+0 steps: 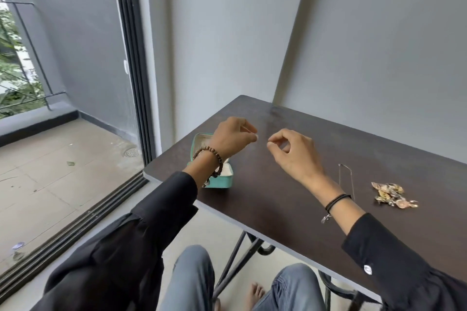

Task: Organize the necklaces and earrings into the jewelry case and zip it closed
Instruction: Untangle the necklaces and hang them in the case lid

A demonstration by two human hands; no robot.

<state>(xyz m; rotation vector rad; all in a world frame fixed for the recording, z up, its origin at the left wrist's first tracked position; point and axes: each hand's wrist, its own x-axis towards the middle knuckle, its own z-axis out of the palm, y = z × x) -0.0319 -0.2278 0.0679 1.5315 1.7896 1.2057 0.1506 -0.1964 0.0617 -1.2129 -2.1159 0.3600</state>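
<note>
Your left hand and your right hand are both raised above the dark table, close to each other. Each has thumb and forefinger pressed together as in a pinch, but I cannot tell if something thin is held between them. The teal jewelry case stands open at the left edge of the table, partly hidden behind your left wrist. A thin necklace lies just beside your right wrist, and the pile of earrings lies further right, well apart from the case.
</note>
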